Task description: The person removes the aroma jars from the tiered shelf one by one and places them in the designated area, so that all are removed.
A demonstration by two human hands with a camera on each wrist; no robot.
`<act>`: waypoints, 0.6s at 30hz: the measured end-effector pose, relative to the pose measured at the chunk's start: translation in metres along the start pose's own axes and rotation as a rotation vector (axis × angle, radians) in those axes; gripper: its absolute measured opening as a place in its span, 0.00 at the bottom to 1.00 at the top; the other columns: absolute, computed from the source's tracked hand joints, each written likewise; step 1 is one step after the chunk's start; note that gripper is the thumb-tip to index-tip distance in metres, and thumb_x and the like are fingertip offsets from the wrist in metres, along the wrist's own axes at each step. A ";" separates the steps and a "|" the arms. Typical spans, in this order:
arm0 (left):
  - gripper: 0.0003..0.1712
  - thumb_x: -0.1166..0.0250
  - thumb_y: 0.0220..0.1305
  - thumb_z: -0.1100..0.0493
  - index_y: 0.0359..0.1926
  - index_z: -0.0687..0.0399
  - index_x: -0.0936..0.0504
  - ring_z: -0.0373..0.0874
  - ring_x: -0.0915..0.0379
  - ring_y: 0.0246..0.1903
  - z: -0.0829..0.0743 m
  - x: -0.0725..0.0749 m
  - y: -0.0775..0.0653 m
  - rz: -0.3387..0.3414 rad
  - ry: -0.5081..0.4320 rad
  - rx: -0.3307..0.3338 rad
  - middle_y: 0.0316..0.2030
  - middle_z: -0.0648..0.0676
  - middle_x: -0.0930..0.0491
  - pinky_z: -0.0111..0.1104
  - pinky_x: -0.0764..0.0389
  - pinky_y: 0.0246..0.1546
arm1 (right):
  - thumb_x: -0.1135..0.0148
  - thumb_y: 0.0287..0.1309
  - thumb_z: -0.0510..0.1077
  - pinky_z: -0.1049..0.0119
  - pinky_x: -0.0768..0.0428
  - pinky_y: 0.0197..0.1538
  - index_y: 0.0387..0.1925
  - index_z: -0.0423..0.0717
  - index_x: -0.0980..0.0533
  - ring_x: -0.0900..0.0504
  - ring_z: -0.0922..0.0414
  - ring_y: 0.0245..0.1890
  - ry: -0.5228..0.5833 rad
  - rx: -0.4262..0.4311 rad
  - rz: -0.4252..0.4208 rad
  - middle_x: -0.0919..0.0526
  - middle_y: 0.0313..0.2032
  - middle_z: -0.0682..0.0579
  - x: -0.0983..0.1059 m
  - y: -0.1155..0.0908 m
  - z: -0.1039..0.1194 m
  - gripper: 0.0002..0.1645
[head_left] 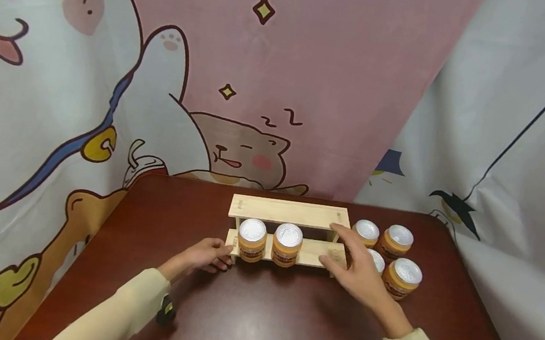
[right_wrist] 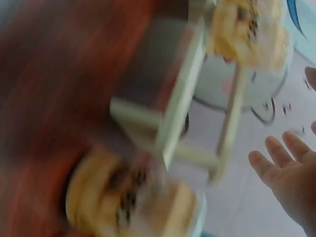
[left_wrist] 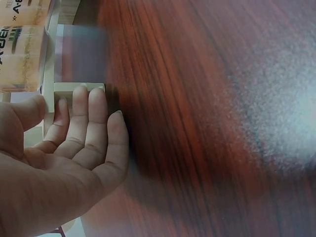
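Observation:
A two-step pale wooden rack (head_left: 288,212) stands on the table, with two orange jars on its lower board: the left jar (head_left: 251,241) and the middle jar (head_left: 287,246), both with silvery-white lids. My left hand (head_left: 204,253) grips the left end of the lower board. In the left wrist view its thumb lies at the board's end and its fingertips (left_wrist: 97,95) meet the wooden support below. Over the rack's right end, my right hand (head_left: 359,272) is held with thumb and fingers apart and nothing between them. The right wrist view is blurred and shows this hand clear of the rack (right_wrist: 182,94).
Several more orange jars, among them a front jar (head_left: 401,280) and a back jar (head_left: 397,240), stand right of the rack beside my right hand, which partly hides some. The dark red-brown table (head_left: 265,320) meets a cartoon-printed cloth (head_left: 342,88) at the back and sides.

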State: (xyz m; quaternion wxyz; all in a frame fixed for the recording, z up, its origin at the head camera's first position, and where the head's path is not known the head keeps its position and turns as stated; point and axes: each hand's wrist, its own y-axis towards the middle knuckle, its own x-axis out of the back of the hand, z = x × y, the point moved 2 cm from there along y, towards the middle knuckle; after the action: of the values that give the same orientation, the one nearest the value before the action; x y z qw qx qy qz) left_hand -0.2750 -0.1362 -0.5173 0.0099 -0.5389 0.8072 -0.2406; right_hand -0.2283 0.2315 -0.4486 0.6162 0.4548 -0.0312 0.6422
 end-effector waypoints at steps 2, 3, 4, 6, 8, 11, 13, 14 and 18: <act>0.18 0.44 0.76 0.49 0.40 0.61 0.26 0.46 0.16 0.36 0.000 0.000 0.000 -0.004 -0.003 0.000 0.40 0.61 0.13 0.41 0.19 0.37 | 0.23 0.52 0.45 0.68 0.33 0.68 0.69 0.49 0.33 0.28 0.52 0.67 0.019 -0.021 0.035 0.27 0.67 0.49 -0.017 0.002 0.002 0.45; 0.18 0.44 0.76 0.49 0.40 0.61 0.26 0.45 0.16 0.36 0.000 0.000 0.000 -0.006 -0.002 0.001 0.39 0.61 0.13 0.41 0.19 0.37 | 0.23 0.52 0.46 0.62 0.31 0.67 0.70 0.49 0.33 0.28 0.50 0.66 0.029 -0.036 0.048 0.27 0.67 0.49 -0.026 0.003 0.002 0.45; 0.18 0.44 0.76 0.49 0.40 0.61 0.26 0.45 0.16 0.36 0.000 0.000 0.000 -0.007 0.000 0.001 0.39 0.61 0.13 0.40 0.19 0.37 | 0.23 0.52 0.47 0.56 0.30 0.66 0.70 0.51 0.34 0.27 0.49 0.66 0.037 -0.050 0.054 0.27 0.67 0.50 -0.033 0.003 0.002 0.45; 0.17 0.44 0.76 0.49 0.40 0.61 0.26 0.45 0.16 0.36 -0.001 -0.001 0.001 -0.009 0.000 0.003 0.40 0.61 0.13 0.40 0.19 0.37 | 0.23 0.53 0.49 0.47 0.29 0.64 0.71 0.52 0.35 0.27 0.48 0.66 0.049 -0.068 0.060 0.27 0.67 0.49 -0.047 0.003 0.002 0.46; 0.17 0.45 0.76 0.49 0.40 0.61 0.26 0.45 0.16 0.36 -0.001 -0.001 0.000 -0.011 0.004 0.006 0.40 0.62 0.14 0.40 0.19 0.37 | 0.23 0.52 0.50 0.44 0.29 0.64 0.71 0.54 0.35 0.28 0.48 0.66 0.069 -0.070 0.061 0.27 0.66 0.49 -0.059 0.003 0.002 0.47; 0.17 0.45 0.76 0.49 0.40 0.60 0.26 0.45 0.16 0.36 -0.002 -0.001 0.000 -0.013 0.003 0.012 0.40 0.62 0.14 0.40 0.19 0.37 | 0.22 0.51 0.50 0.45 0.29 0.65 0.71 0.53 0.35 0.29 0.50 0.67 0.102 -0.050 0.046 0.27 0.66 0.50 -0.073 0.002 0.003 0.48; 0.17 0.45 0.76 0.49 0.39 0.60 0.26 0.45 0.16 0.36 -0.002 -0.001 -0.001 -0.013 0.004 0.012 0.40 0.62 0.14 0.40 0.19 0.37 | 0.20 0.49 0.49 0.49 0.30 0.66 0.70 0.53 0.34 0.28 0.51 0.67 0.116 -0.033 0.028 0.27 0.66 0.50 -0.080 0.003 0.004 0.48; 0.17 0.45 0.76 0.49 0.39 0.60 0.26 0.46 0.16 0.36 -0.002 -0.001 -0.001 -0.014 0.001 0.013 0.40 0.62 0.14 0.40 0.19 0.37 | 0.20 0.48 0.48 0.51 0.30 0.67 0.70 0.53 0.34 0.28 0.52 0.66 0.125 -0.026 0.017 0.27 0.66 0.50 -0.083 0.003 0.004 0.48; 0.17 0.45 0.76 0.49 0.38 0.59 0.27 0.46 0.15 0.36 -0.001 -0.001 -0.001 -0.015 0.004 0.010 0.41 0.63 0.14 0.39 0.19 0.36 | 0.18 0.46 0.45 0.66 0.33 0.68 0.68 0.53 0.32 0.27 0.53 0.65 0.147 -0.003 -0.030 0.26 0.64 0.51 -0.091 0.006 0.005 0.48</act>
State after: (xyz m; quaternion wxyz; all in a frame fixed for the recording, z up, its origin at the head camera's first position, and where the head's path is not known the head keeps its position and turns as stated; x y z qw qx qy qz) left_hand -0.2743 -0.1348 -0.5160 0.0093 -0.5445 0.8019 -0.2456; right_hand -0.2457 0.1574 -0.4992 0.6269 0.4059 0.0202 0.6647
